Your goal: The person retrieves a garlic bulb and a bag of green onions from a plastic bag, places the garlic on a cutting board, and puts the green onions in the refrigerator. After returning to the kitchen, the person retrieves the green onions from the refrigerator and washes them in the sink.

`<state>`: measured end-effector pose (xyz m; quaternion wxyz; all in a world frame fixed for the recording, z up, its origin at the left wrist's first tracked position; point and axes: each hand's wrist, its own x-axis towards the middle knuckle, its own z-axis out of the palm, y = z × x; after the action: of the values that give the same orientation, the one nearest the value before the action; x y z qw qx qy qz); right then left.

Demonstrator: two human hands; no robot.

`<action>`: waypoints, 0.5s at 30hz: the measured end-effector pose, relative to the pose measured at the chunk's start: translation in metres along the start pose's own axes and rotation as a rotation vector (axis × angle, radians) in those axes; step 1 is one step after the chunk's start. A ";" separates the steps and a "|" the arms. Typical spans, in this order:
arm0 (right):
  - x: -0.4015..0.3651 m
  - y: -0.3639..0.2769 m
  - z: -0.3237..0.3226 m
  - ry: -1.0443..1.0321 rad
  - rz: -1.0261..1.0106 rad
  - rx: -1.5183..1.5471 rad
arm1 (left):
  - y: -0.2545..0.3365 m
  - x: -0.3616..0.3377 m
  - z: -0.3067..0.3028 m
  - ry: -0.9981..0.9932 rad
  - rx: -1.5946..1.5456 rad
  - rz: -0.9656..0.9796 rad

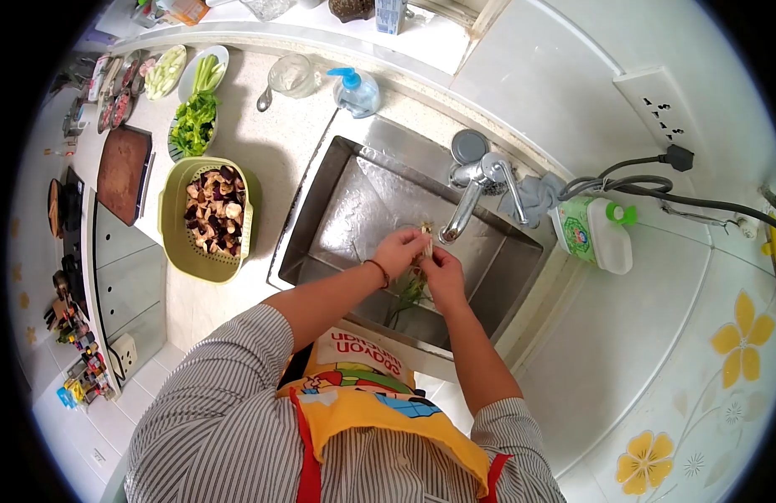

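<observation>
Over the steel sink [354, 201], both my hands hold a bunch of scallions by the pale root end. My left hand [400, 253] pinches it from the left, with fingertips near the roots. From the other side, my right hand [444, 277] grips the white stalks just below. The green scallion leaves [410, 300] hang down between my wrists into the basin. Beside my right hand, the faucet spout [461, 216] points into the sink. My fingers hide part of the stalks.
Left of the sink stands a green colander [171, 226] with chopped eggplant-like pieces [213, 210]. Behind it are a plate of chopped greens [195, 121], a glass bowl [292, 77] and a cutting board [124, 173]. A soap pump bottle [358, 94] and a detergent jug [596, 235] flank the sink.
</observation>
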<state>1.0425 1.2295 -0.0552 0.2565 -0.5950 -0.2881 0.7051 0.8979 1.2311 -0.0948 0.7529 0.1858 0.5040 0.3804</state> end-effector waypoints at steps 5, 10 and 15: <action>0.006 0.009 -0.003 0.083 0.014 0.107 | 0.005 0.001 0.001 0.088 0.009 -0.075; 0.015 0.024 -0.013 0.147 -0.199 -0.350 | 0.032 -0.008 -0.004 0.100 0.805 0.156; 0.008 0.003 -0.011 0.207 -0.339 -0.615 | 0.043 -0.009 -0.005 0.085 1.035 0.154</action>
<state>1.0518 1.2345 -0.0647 0.2064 -0.6562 -0.5539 0.4690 0.8746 1.2517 -0.0628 0.5114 0.5544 0.6408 0.1428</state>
